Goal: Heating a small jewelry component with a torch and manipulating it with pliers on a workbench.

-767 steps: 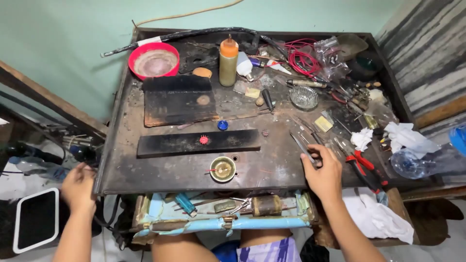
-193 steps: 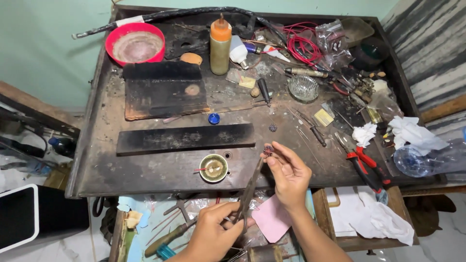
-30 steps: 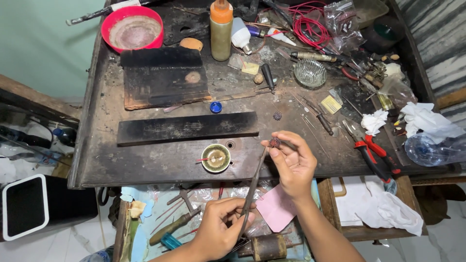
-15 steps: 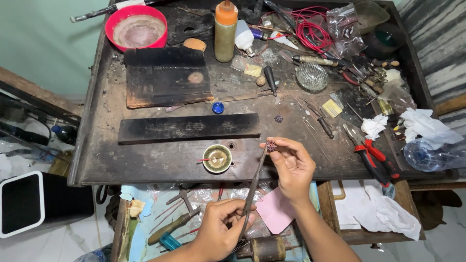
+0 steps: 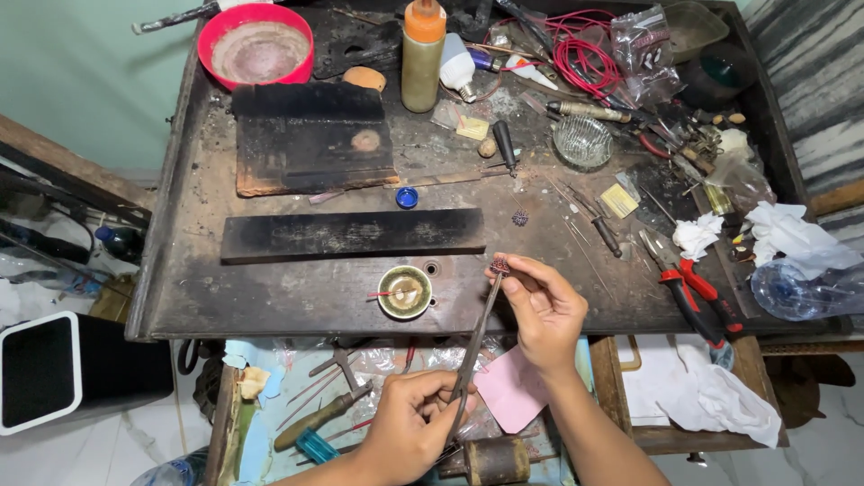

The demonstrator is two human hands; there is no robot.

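my left hand (image 5: 416,423) is closed around the lower end of long thin tweezers (image 5: 474,337), which slant up over the front edge of the dark surface (image 5: 270,292). their tips pinch a small reddish bead-like piece (image 5: 499,265). my right hand (image 5: 543,310) curls beside it, thumb and forefinger pinched at that piece. a small brass dish (image 5: 404,292) sits just left, red-handled pliers (image 5: 688,283) to the right.

Red bowl (image 5: 261,45), orange-capped bottle (image 5: 423,54), pink sheet (image 5: 511,391), red-handled pliers (image 5: 688,288), possibly brassy dish (image 5: 404,292).
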